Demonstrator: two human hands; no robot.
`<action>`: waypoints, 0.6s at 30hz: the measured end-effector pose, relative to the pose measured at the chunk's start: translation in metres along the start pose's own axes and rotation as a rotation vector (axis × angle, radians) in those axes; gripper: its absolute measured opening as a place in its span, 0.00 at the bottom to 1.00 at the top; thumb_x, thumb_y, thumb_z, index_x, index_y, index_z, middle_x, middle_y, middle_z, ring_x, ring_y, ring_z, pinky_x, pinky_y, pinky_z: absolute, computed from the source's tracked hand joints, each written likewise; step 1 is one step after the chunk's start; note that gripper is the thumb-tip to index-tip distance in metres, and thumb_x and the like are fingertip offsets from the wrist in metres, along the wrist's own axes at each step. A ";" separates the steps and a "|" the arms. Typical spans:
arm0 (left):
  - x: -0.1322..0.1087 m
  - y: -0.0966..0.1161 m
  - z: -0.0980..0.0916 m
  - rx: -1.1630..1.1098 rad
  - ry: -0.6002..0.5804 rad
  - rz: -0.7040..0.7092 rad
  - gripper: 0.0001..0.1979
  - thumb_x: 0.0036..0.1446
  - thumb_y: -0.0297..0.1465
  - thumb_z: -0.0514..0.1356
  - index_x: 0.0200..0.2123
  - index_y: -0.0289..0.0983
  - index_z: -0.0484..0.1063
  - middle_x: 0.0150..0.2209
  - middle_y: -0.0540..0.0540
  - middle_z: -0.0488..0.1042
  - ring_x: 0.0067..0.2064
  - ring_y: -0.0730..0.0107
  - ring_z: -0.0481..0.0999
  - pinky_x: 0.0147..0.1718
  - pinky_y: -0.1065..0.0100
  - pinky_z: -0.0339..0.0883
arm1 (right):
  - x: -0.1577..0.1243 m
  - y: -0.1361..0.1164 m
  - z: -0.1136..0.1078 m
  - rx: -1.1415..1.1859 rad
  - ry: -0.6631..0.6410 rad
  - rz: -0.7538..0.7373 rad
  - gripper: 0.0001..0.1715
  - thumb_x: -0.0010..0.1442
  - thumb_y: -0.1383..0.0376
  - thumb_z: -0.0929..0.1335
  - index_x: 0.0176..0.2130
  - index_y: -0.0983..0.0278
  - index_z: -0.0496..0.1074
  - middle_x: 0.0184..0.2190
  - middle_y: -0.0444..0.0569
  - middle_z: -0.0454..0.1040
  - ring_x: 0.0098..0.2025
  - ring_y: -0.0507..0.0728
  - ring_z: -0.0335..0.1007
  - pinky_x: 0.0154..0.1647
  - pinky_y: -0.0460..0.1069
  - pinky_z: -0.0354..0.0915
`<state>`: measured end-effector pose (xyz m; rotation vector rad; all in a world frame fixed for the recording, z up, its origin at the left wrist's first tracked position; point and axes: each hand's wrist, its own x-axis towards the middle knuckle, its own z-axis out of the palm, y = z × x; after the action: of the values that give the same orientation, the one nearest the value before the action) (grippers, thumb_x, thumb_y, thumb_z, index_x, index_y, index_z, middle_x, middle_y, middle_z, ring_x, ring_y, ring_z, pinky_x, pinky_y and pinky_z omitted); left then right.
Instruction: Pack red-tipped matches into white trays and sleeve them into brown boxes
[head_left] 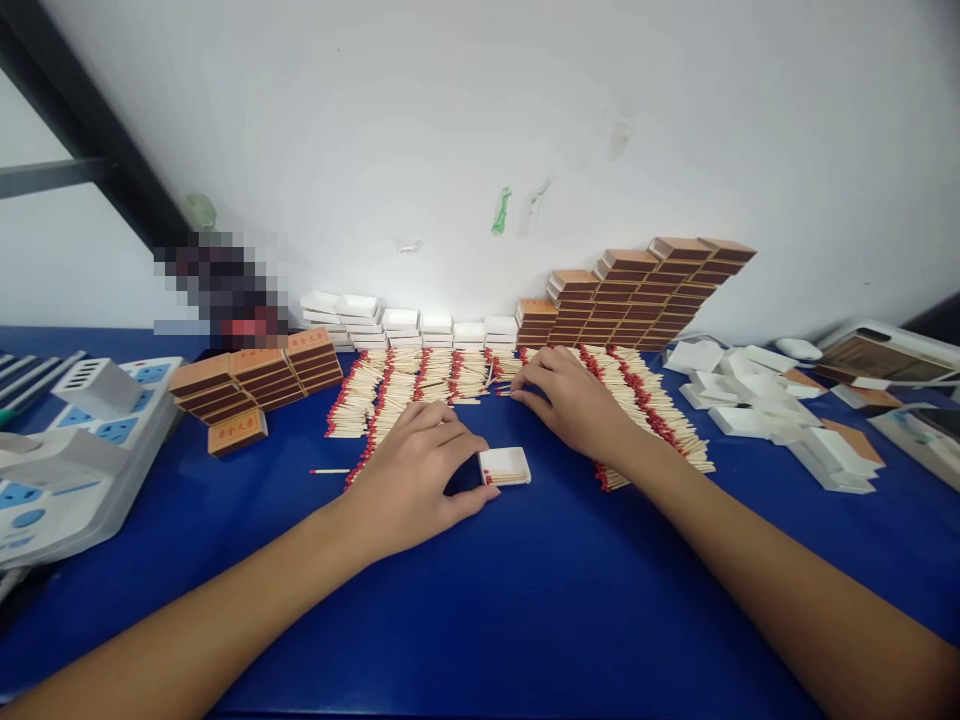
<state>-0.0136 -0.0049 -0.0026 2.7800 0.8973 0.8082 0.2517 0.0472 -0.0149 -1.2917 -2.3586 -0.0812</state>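
Observation:
My left hand (420, 475) has its thumb and index finger around the left end of a small white matchbox tray (514, 457). A few red-tipped matches lie along the tray's near side. To the right and a little farther back, my right hand (566, 395) reaches into the spread matches (471, 372), its thumb and fingertips bent close together at some matches. What exactly sits between those fingertips is partly hidden. More rows of matches (652, 400) show beside and behind the right wrist. One loose match (330, 471) lies left of my left hand.
Behind the matches, white trays (401, 325) and brown matchboxes (637, 300) stand stacked against the wall. More matchboxes (259, 370) and a power strip (112, 470) are on the left. White trays (757, 390) and a phone (892, 350) lie right on the blue table (480, 620).

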 end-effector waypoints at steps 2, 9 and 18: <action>0.000 -0.001 0.001 0.001 -0.002 -0.007 0.14 0.63 0.39 0.70 0.47 0.37 0.79 0.40 0.46 0.81 0.49 0.57 0.74 0.54 0.54 0.67 | 0.001 0.002 0.001 0.008 -0.013 0.011 0.05 0.71 0.68 0.68 0.40 0.63 0.74 0.41 0.55 0.72 0.46 0.66 0.66 0.48 0.60 0.66; 0.002 -0.006 -0.001 0.008 -0.018 -0.056 0.14 0.63 0.39 0.70 0.47 0.38 0.79 0.40 0.46 0.82 0.50 0.56 0.75 0.53 0.52 0.68 | 0.001 0.001 -0.002 0.034 -0.061 -0.001 0.09 0.73 0.67 0.65 0.38 0.62 0.70 0.41 0.56 0.73 0.46 0.66 0.66 0.48 0.60 0.66; 0.002 -0.009 -0.002 0.064 0.068 -0.118 0.11 0.62 0.38 0.71 0.43 0.37 0.80 0.37 0.47 0.81 0.45 0.56 0.74 0.48 0.53 0.68 | -0.013 -0.055 -0.023 0.146 -0.106 -0.175 0.08 0.74 0.69 0.65 0.39 0.62 0.70 0.40 0.53 0.73 0.44 0.62 0.68 0.46 0.56 0.66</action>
<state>-0.0178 0.0040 -0.0026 2.7364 1.1057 0.8748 0.2215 0.0003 0.0086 -1.0431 -2.5116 0.1068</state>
